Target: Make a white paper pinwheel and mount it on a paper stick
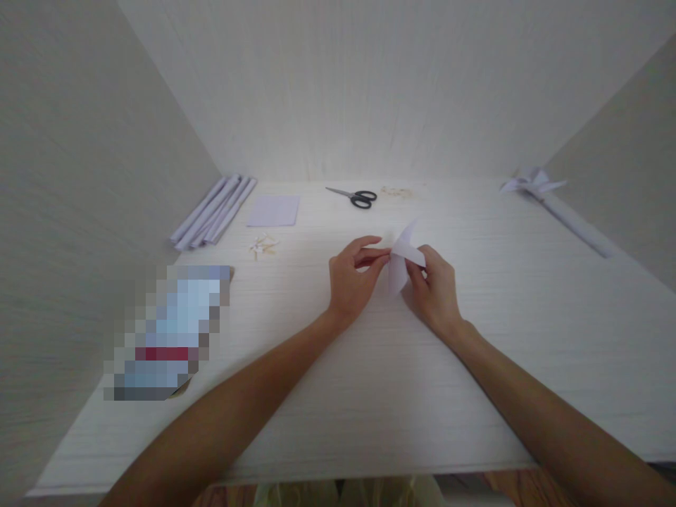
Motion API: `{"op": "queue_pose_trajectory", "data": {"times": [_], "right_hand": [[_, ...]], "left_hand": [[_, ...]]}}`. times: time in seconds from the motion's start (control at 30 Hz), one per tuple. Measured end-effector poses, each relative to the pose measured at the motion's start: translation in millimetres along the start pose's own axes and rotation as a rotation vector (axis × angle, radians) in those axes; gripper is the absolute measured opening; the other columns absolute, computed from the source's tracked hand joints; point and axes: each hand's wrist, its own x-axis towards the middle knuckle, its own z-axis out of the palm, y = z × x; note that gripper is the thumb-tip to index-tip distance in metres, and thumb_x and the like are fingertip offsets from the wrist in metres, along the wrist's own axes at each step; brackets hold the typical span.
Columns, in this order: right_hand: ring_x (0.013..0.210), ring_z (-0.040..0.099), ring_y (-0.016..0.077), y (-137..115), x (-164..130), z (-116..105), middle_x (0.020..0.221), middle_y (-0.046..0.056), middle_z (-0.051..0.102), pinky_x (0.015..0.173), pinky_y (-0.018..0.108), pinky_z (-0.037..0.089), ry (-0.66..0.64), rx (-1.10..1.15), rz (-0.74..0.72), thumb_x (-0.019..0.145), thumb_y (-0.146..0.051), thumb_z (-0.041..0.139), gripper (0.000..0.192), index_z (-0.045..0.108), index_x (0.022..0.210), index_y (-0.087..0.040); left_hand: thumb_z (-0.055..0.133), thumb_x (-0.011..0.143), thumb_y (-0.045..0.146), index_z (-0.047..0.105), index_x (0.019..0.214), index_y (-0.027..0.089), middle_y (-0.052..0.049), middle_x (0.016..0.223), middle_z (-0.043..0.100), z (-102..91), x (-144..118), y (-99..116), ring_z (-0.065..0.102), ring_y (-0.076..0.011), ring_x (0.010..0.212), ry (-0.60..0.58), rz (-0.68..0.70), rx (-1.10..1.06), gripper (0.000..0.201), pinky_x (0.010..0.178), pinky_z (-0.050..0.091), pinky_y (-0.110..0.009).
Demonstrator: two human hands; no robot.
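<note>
A white paper pinwheel (400, 266) with folded blades is held above the table between my two hands. My left hand (355, 276) is closed in a pinch at the pinwheel's left side, thumb and forefinger meeting at its middle. Whether a small piece also sits in that pinch, I cannot tell. From the other side my right hand (434, 289) grips the pinwheel, its fingers partly hidden behind a blade. A second paper pinwheel (532, 181), joined to a rolled paper stick (575, 222), lies at the far right.
Rolled paper tubes (214, 211) lie at the back left beside a square of paper (273, 210). Cut cotton swabs (263, 245) lie nearer. Black-handled scissors (359, 197) and small scraps (397, 191) are at the back. A blurred-out phone-like object (177, 327) lies left. Panels enclose the table.
</note>
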Motion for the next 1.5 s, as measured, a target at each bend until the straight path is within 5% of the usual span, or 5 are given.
{"op": "queue_pose_trajectory", "data": {"times": [0.83, 1.5], "right_hand": [[0.056, 0.046, 0.0117, 0.3, -0.5, -0.2, 0.060, -0.001, 0.050, 0.052, 0.025, 0.037, 0.090, 0.054, -0.038, 0.069, -0.006, 0.051, 0.014, 0.055, 0.063, -0.018], [0.062, 0.046, 0.0138, 1.1, -0.7, -1.1, 0.064, 0.001, 0.048, 0.055, 0.026, 0.035, -0.058, 0.008, -0.086, 0.079, -0.011, 0.045, 0.019, 0.051, 0.062, -0.018]], "left_hand": [[0.061, 0.066, 0.021, 0.058, 0.087, 0.015, -0.005, 0.078, 0.069, -1.4, 1.8, -6.9, 0.064, -0.0142, 0.073, -0.067, -0.031, -0.070, 0.022, 0.071, 0.051, -0.026], [0.056, 0.067, 0.013, 0.059, 0.091, 0.020, -0.001, 0.074, 0.068, -9.1, 5.6, -4.7, 0.063, -0.0113, 0.067, -0.134, 0.036, 0.192, 0.025, 0.062, 0.050, -0.021]]}}
